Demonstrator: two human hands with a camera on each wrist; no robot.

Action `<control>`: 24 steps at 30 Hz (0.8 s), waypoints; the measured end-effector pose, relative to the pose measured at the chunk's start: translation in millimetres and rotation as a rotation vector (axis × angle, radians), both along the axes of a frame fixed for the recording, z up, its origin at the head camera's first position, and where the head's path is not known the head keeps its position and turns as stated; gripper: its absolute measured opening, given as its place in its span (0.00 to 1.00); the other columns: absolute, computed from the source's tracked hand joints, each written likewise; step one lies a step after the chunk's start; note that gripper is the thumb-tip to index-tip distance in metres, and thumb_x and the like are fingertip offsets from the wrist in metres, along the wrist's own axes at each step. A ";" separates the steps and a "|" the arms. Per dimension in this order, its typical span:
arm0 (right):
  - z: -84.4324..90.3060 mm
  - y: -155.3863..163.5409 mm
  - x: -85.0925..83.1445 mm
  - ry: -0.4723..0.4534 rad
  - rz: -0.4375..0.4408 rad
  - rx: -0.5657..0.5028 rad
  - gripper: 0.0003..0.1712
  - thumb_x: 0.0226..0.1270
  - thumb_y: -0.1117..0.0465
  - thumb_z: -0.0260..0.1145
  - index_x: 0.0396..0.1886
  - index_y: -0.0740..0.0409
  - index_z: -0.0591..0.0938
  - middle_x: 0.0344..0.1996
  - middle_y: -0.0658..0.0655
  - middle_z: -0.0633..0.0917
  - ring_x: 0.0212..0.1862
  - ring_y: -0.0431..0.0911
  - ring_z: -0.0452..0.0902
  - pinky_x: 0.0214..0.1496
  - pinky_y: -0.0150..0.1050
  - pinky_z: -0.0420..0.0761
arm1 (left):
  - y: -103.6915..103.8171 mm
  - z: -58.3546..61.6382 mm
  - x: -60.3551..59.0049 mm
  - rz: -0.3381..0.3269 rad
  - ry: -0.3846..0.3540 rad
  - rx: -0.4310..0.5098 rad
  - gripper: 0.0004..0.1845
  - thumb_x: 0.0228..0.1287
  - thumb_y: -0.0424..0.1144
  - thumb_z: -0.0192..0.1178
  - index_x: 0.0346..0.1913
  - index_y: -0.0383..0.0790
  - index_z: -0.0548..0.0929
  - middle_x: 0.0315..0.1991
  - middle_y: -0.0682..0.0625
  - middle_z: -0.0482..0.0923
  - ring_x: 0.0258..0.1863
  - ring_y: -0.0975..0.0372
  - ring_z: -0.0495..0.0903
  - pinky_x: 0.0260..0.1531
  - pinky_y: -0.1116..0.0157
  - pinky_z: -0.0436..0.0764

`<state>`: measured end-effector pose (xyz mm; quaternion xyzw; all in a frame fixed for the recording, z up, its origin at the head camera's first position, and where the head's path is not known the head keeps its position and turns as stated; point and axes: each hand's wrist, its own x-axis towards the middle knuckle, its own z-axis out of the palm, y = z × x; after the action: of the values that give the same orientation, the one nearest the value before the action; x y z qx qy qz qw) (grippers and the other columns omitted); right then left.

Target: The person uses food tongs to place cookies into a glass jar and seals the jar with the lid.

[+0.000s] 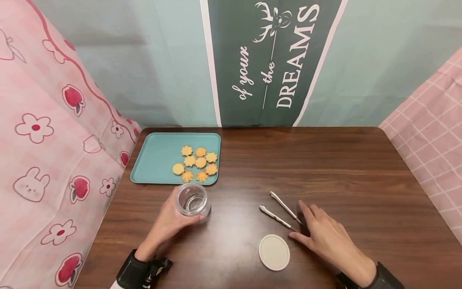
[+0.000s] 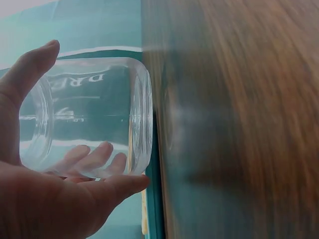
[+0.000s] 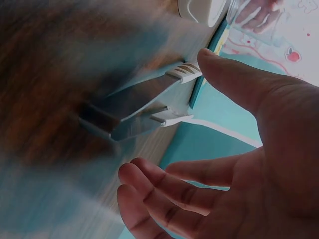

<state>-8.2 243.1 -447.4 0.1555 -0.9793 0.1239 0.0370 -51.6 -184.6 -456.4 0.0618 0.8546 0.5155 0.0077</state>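
Note:
A clear, empty glass jar (image 1: 193, 200) stands on the table just in front of the teal tray (image 1: 159, 154). My left hand (image 1: 180, 212) grips it, thumb on the near side and fingers round the far side; the left wrist view shows those fingers through the jar (image 2: 89, 117). Metal tongs (image 1: 283, 210) with white tips lie right of centre. My right hand (image 1: 306, 224) hovers open at their hinge end, fingers spread. In the right wrist view the tongs (image 3: 144, 107) lie just beyond my thumb and fingers, with no grip on them.
Several flower-shaped cookies (image 1: 196, 163) lie on the right half of the tray. A round white lid (image 1: 274, 252) lies flat near the front edge, left of my right hand. Pink cloth hangs at both sides of the wooden table (image 1: 343, 168).

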 end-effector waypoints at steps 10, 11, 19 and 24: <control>-4.1 -0.5 2.7 -0.040 -0.020 0.014 0.54 0.51 0.40 0.85 0.68 0.70 0.77 0.47 0.66 0.83 0.44 0.61 0.84 0.27 0.55 0.83 | -12.7 -4.9 1.8 0.076 -0.052 -0.045 0.52 0.40 0.45 0.90 0.70 0.42 0.72 0.63 0.45 0.81 0.63 0.51 0.79 0.66 0.45 0.73; -4.8 -0.8 2.9 -0.044 -0.023 0.014 0.54 0.51 0.40 0.85 0.68 0.70 0.77 0.47 0.65 0.83 0.43 0.60 0.84 0.27 0.55 0.82 | -13.6 -5.4 1.8 0.078 -0.055 -0.046 0.52 0.41 0.45 0.89 0.70 0.42 0.72 0.63 0.44 0.81 0.63 0.51 0.79 0.66 0.45 0.73; -9.7 -3.5 3.0 -0.049 -0.033 0.014 0.52 0.51 0.41 0.85 0.67 0.70 0.78 0.42 0.61 0.81 0.36 0.53 0.81 0.23 0.49 0.79 | -17.6 -7.4 2.2 0.090 -0.058 -0.061 0.51 0.44 0.46 0.88 0.71 0.40 0.71 0.63 0.43 0.80 0.62 0.51 0.79 0.64 0.45 0.74; -12.0 -4.7 2.0 -0.047 -0.037 0.013 0.50 0.53 0.42 0.85 0.67 0.69 0.78 0.40 0.60 0.80 0.34 0.50 0.78 0.22 0.46 0.77 | -20.4 -7.9 2.3 0.087 -0.060 -0.047 0.51 0.45 0.46 0.88 0.71 0.42 0.71 0.65 0.44 0.79 0.64 0.52 0.78 0.66 0.46 0.71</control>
<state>-6.3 238.5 -459.4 0.1345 -0.9835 0.1202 0.0152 -49.2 -205.1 -464.3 0.0089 0.8678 0.4967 0.0123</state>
